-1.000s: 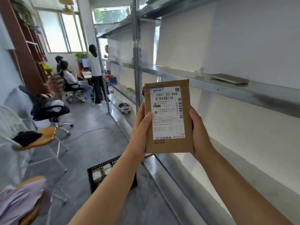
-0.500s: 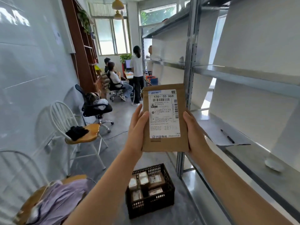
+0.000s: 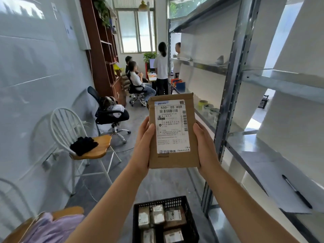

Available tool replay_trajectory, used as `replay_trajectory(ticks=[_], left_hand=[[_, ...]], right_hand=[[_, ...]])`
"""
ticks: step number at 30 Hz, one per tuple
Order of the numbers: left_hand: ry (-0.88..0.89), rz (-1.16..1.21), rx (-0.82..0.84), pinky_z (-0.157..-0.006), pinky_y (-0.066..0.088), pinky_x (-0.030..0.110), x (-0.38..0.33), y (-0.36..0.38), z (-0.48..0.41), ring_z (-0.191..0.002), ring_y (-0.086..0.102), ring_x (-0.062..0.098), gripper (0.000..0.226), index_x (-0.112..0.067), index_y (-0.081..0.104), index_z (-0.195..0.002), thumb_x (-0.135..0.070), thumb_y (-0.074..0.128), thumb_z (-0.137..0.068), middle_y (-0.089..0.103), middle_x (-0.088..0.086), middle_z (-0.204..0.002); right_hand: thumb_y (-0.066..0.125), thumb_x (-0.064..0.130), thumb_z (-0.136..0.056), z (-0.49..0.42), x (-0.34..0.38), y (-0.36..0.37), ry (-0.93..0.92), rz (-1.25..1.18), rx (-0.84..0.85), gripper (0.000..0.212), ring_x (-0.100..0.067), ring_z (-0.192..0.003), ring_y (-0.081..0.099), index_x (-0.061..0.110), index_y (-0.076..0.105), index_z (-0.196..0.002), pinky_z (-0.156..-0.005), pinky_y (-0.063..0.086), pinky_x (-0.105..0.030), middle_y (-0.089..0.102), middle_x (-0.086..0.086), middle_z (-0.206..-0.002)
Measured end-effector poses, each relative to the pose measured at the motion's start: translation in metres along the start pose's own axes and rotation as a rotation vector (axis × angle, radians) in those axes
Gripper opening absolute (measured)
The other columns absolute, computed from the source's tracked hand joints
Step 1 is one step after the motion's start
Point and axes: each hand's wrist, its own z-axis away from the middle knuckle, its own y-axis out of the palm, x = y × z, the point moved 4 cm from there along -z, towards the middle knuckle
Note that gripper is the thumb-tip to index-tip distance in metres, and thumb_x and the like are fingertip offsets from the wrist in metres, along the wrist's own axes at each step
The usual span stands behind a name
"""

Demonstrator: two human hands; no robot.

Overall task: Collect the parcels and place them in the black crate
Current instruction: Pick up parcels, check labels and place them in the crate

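Note:
A flat brown cardboard parcel (image 3: 175, 160) with a white shipping label is held upright in front of me at chest height. My left hand (image 3: 142, 146) grips its left edge and my right hand (image 3: 206, 148) grips its right edge. Below, on the floor between my forearms, stands the black crate (image 3: 175, 201), holding several small labelled parcels (image 3: 158, 215). The held parcel is well above the crate.
A grey metal shelving rack (image 3: 229, 102) runs along the right, with a pen (image 3: 296, 191) on paper and tape rolls (image 3: 203, 103) on its shelf. White chairs (image 3: 73, 130) stand left, one with lilac cloth (image 3: 50, 228). Several people (image 3: 161, 67) are at the far end.
My view has swung left and down from the shelves toward the aisle. The crate has come fully into sight beneath the parcel, which both hands keep holding the same way.

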Motion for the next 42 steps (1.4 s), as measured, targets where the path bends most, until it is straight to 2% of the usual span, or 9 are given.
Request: replay_trajectory(ticks=[5,11,16,21,26,31,36,40,42], left_hand=[[-0.009,-0.106,0.069,-0.095,0.052,0.032,0.02,0.0,-0.078,-0.119,0.059,0.017,0.06,-0.026,0.038,-0.142,-0.055,0.04,-0.09,0.06,0.0,-0.133],[-0.079,-0.119,0.008,-0.108,0.04,0.046,0.052,-0.028,-0.132,-0.127,0.052,0.018,0.063,-0.036,0.023,-0.148,-0.05,0.042,-0.089,0.052,-0.003,-0.141],[-0.14,-0.146,-0.014,-0.095,0.052,0.036,0.093,-0.065,-0.153,-0.117,0.061,0.015,0.042,-0.05,0.042,-0.132,-0.044,0.049,-0.091,0.061,-0.007,-0.13],[-0.329,-0.11,-0.07,-0.103,0.045,0.045,0.18,-0.106,-0.158,-0.118,0.06,0.015,0.066,-0.044,0.022,-0.144,-0.045,0.054,-0.087,0.056,-0.005,-0.135],[-0.485,-0.072,-0.071,-0.09,0.055,0.031,0.301,-0.129,-0.142,-0.112,0.063,0.011,0.079,-0.049,0.019,-0.142,-0.05,0.064,-0.077,0.055,-0.008,-0.135],[-0.63,-0.063,-0.09,-0.088,0.056,0.031,0.474,-0.149,-0.096,-0.114,0.06,0.013,0.051,-0.045,0.03,-0.123,-0.042,0.06,-0.083,0.05,-0.005,-0.135],[-0.788,-0.07,-0.057,-0.101,0.048,0.043,0.659,-0.173,-0.032,-0.122,0.055,0.016,0.065,-0.043,0.02,-0.146,-0.043,0.055,-0.092,0.048,-0.005,-0.143],[-0.861,-0.149,-0.063,-0.087,0.054,0.03,0.78,-0.19,0.011,-0.116,0.056,0.016,0.061,-0.04,0.012,-0.146,-0.047,0.045,-0.095,0.046,-0.001,-0.141],[-0.892,-0.149,-0.07,-0.09,0.053,0.032,0.826,-0.193,0.029,-0.117,0.055,0.017,0.059,-0.037,0.014,-0.146,-0.046,0.044,-0.096,0.045,0.0,-0.141]], right_hand=[[0.055,0.052,-0.079,-0.091,-0.019,-0.005,-0.02,-0.021,0.044,0.042,-0.012,-0.092,0.07,0.037,0.057,-0.118,-0.064,0.056,-0.022,0.072,0.009,-0.102],[0.045,0.057,-0.085,-0.152,-0.068,0.008,0.082,-0.031,0.207,0.048,-0.017,-0.108,0.064,0.04,0.051,-0.129,-0.085,0.055,-0.04,0.066,0.004,-0.12],[0.05,0.051,-0.083,-0.174,-0.119,0.018,0.191,-0.028,0.254,0.049,-0.013,-0.103,0.066,0.039,0.049,-0.13,-0.072,0.057,-0.027,0.068,0.008,-0.116],[0.047,0.042,-0.091,-0.176,-0.197,0.005,0.306,0.034,0.162,0.039,-0.013,-0.103,0.066,0.031,0.052,-0.128,-0.072,0.055,-0.021,0.068,0.003,-0.117],[0.043,0.04,-0.096,-0.164,-0.311,-0.036,0.505,0.037,0.106,0.034,-0.011,-0.096,0.069,0.033,0.051,-0.128,-0.066,0.055,-0.02,0.071,0.006,-0.108],[0.045,0.035,-0.096,-0.135,-0.458,-0.105,0.569,0.129,0.025,0.028,-0.004,-0.084,0.07,0.046,0.05,-0.121,-0.058,0.054,-0.016,0.072,0.017,-0.096],[0.046,0.038,-0.095,-0.087,-0.631,-0.179,0.682,0.15,-0.059,0.029,-0.009,-0.088,0.07,0.045,0.05,-0.122,-0.061,0.056,-0.021,0.073,0.011,-0.099],[0.044,0.032,-0.096,-0.055,-0.754,-0.227,0.738,0.184,-0.074,0.033,-0.012,-0.097,0.068,0.039,0.049,-0.128,-0.071,0.055,-0.026,0.068,0.004,-0.115],[0.043,0.031,-0.097,-0.041,-0.801,-0.248,0.767,0.217,-0.084,0.03,-0.012,-0.094,0.068,0.037,0.052,-0.125,-0.067,0.054,-0.023,0.068,0.005,-0.111]])
